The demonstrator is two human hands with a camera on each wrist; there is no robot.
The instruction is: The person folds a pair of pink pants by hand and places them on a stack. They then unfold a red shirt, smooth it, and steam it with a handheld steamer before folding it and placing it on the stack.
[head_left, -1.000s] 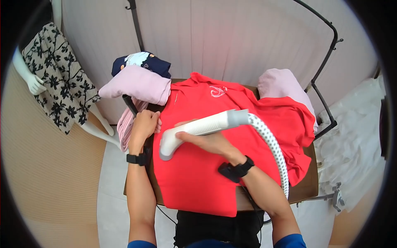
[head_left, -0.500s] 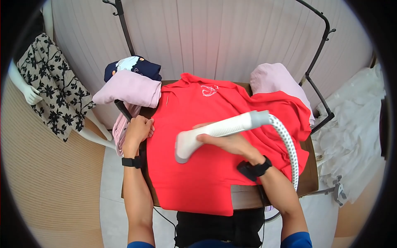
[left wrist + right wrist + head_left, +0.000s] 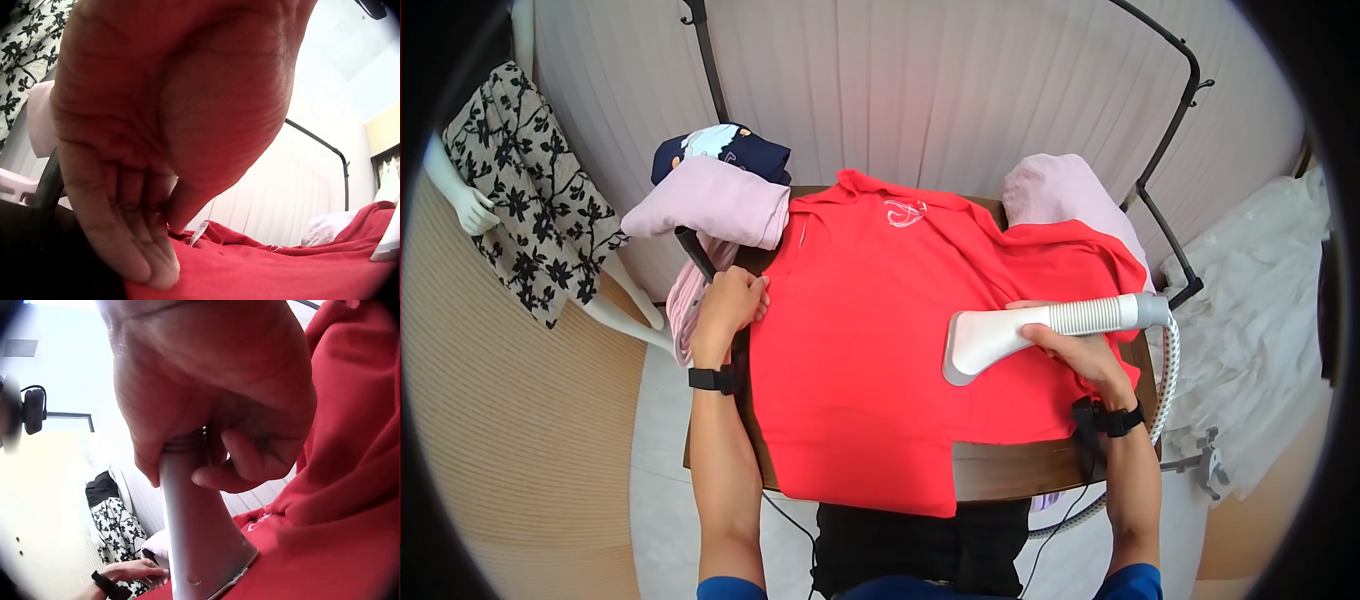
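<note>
A red shirt (image 3: pixel 870 330) with a white chest print lies spread over the brown table (image 3: pixel 1010 470). My right hand (image 3: pixel 1075 350) grips the handle of a white garment steamer (image 3: pixel 990 340); its thumb lies along the near side. The steamer's wide head points left, flat face close over the shirt's right half. In the right wrist view, the curled fingers wrap the steamer body (image 3: pixel 200 531). At the shirt's left edge, my left hand (image 3: pixel 735 300) holds the cloth, fingers bent downward. The left wrist view shows its fingertips (image 3: pixel 159 272) right at the red cloth.
A patterned hose (image 3: pixel 1170 385) runs from the handle down past the table's right side. Folded pink cloth (image 3: pixel 710 200) and a navy garment (image 3: pixel 765 157) sit back left; another pink bundle (image 3: pixel 1065 190) is back right. A black rack (image 3: pixel 1185 110), mannequin skirt (image 3: pixel 530 200) and white gown (image 3: pixel 1250 350) stand around.
My right hand has carried the steamer from the shirt's left side across to its right half. The left hand stays at the left edge.
</note>
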